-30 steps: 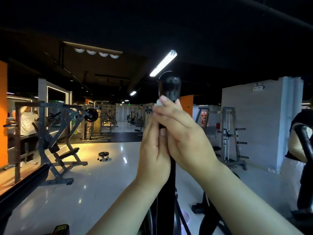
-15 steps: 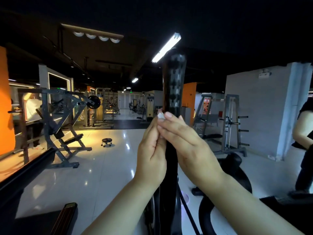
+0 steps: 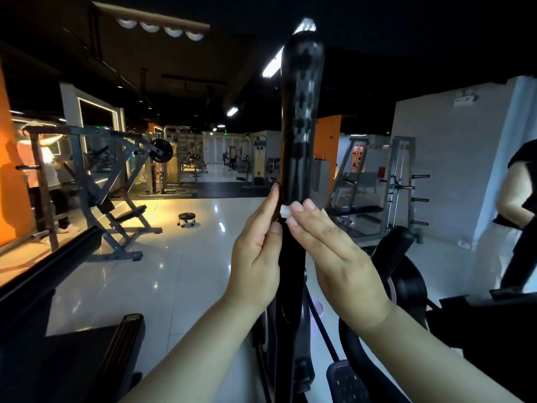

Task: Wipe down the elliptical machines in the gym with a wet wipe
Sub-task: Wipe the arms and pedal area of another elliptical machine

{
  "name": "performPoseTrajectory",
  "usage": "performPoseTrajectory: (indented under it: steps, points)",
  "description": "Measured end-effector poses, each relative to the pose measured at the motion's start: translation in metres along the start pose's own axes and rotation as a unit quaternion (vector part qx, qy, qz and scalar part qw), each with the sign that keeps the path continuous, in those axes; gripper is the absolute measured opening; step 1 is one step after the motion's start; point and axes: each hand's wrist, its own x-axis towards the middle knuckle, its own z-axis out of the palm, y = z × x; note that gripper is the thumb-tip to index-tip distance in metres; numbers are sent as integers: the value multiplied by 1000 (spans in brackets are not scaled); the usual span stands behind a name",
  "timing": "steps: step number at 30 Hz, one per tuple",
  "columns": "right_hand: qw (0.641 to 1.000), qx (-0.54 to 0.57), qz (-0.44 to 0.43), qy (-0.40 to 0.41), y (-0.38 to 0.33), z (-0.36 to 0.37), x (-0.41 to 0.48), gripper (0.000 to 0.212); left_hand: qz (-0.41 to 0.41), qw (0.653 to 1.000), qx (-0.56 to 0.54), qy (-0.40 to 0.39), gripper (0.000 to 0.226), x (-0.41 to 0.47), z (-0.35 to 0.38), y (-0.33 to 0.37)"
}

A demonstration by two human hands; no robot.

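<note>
The elliptical's black handlebar [image 3: 300, 117] rises upright in the middle of the view, its textured grip above my hands. My right hand [image 3: 334, 251] reaches across the front of the bar and its fingers hold a small white wet wipe [image 3: 285, 211] against it. Only a corner of the wipe shows past the fingertips. My left hand [image 3: 255, 257] lies along the bar's left side with its fingers straight up and the thumb touching the bar. A black pedal [image 3: 345, 382] sits low on the right.
A person in black [image 3: 517, 199] stands at the right edge by another machine [image 3: 406, 280]. A weight bench rack [image 3: 116, 205] stands left, a small wheeled stool [image 3: 187, 219] on the glossy floor, a squat rack [image 3: 398, 184] behind. A dark treadmill deck [image 3: 72, 359] is at lower left.
Both hands have slid with the wipe from the top of the handlebar grip down to its lower stem. The grip is now bare above them. The view has moved closer.
</note>
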Motion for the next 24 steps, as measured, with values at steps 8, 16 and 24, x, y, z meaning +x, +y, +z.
performPoseTrajectory:
  steps: [8,16,24]
  points:
    - [993,-75,44,81,-5,-4,4,34,6,999,39,-1,47,-6,0,3]
    - [961,163,219,-50,-38,18,-37,39,11,997,80,11,46,-11,0,3]
    - [940,115,293,134,-52,13,-11,24,54,991,125,2,51,-12,1,8]
